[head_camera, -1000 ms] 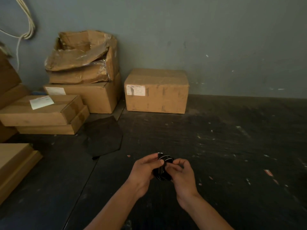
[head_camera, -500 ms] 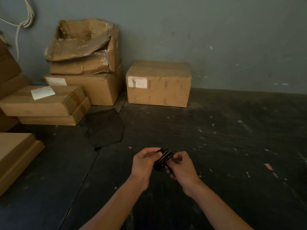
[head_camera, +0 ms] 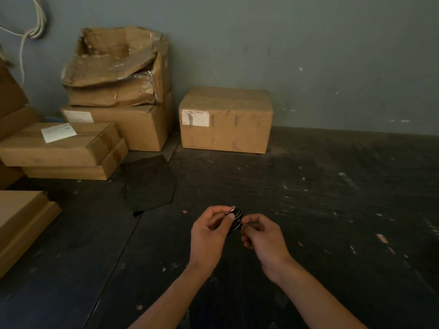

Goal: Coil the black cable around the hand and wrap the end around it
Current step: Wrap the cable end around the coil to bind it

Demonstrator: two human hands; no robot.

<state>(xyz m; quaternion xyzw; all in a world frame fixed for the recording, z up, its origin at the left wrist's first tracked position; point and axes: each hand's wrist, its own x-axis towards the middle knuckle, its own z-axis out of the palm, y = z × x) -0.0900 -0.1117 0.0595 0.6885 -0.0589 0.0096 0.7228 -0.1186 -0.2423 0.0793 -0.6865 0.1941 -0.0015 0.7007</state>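
Note:
A small black cable [head_camera: 235, 221], wound into a tight bundle, sits between my two hands above the dark floor. My left hand [head_camera: 209, 236] pinches the bundle with thumb and forefinger at its upper left. My right hand [head_camera: 263, 238] is curled against the bundle's right side, fingertips closed on a strand of the cable. Most of the bundle is hidden by my fingers, and its loose end cannot be made out.
A sealed cardboard box [head_camera: 225, 119] stands against the grey wall ahead. Stacked boxes [head_camera: 114, 91] and flat cartons [head_camera: 61, 148] fill the left. A dark sheet [head_camera: 149, 184] lies on the floor [head_camera: 332, 198]. White cords [head_camera: 31, 32] hang at top left.
The camera tilted and the hands now sit slightly further apart, with the bundle turned between them. My right fingers have shifted along the bundle's right side.

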